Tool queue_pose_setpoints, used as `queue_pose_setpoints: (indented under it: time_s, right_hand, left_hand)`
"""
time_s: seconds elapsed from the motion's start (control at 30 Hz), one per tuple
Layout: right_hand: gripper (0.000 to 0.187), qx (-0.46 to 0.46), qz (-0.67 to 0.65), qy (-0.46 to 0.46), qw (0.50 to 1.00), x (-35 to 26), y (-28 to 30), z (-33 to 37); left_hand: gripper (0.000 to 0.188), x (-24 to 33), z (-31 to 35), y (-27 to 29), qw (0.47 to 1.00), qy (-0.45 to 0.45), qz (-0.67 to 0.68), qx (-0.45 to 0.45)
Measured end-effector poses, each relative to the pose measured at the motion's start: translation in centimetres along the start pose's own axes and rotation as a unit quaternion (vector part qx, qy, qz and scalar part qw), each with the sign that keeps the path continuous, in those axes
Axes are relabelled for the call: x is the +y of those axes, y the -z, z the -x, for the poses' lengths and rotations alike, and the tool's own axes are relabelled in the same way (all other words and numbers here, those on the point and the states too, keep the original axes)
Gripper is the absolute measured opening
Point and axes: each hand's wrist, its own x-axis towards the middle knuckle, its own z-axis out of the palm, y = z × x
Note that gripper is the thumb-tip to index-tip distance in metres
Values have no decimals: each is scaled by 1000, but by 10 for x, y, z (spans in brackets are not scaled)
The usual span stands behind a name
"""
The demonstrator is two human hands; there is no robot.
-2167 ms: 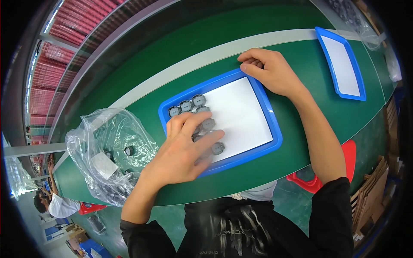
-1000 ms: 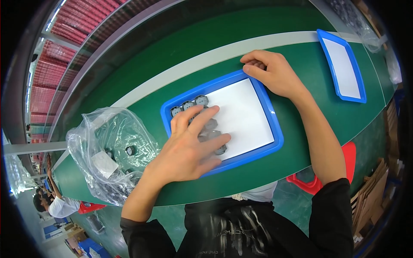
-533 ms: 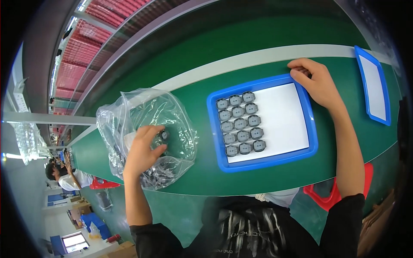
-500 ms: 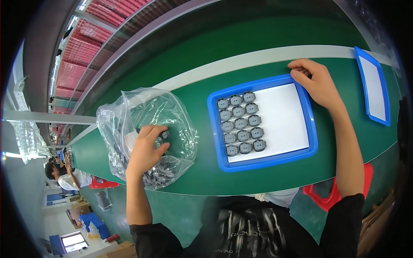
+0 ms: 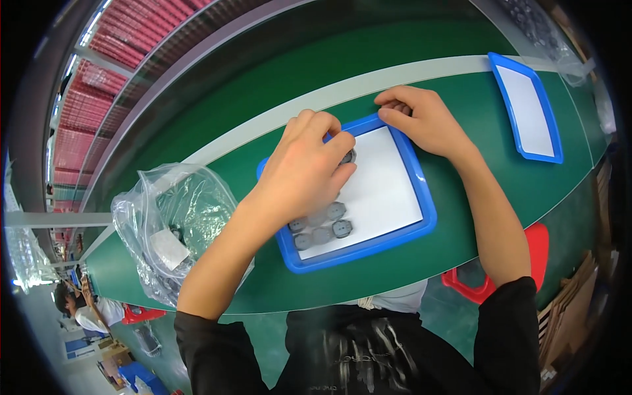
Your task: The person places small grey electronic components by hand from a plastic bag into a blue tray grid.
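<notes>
My left hand [image 5: 306, 161] reaches over the blue tray [image 5: 361, 257]. Its thumb and forefinger close on a small dark grey plastic part [image 5: 349, 157] just above or on the white sheet [image 5: 382, 178]. Beneath that hand lie rows of similar parts, mostly hidden; a grey part [image 5: 342, 228] shows in the near row. My right hand [image 5: 421, 118] rests at the tray's far right corner, fingers curled and thumb against the rim. I cannot make out whether anything is inside those fingers. Left of the tray, a clear plastic bag [image 5: 204, 197] sits partly behind my left forearm.
A second blue tray [image 5: 558, 141] with a white sheet stands at the far right of the green table. Behind it lies another clear bag [image 5: 543, 39]. A red stool [image 5: 536, 257] is beside the near edge. At the far left sits another person [image 5: 95, 313].
My left hand has gone right from the plastic bag to the tray, taking a grey part with it. My right hand stays at the tray corner, its fingers more curled. The whole view has shifted.
</notes>
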Motion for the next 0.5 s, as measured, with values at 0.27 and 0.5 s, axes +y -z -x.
queue_pose_setpoints:
  time_s: [0.27, 0.5]
  right_hand:
    - [26, -19, -23, -3, 1000, 4, 3, 1]
    - [27, -19, -20, 0, 1000, 4, 3, 0]
  left_hand:
    - [21, -11, -5, -16, 999, 34, -17, -19]
    - [24, -22, -7, -17, 999, -2, -21, -36]
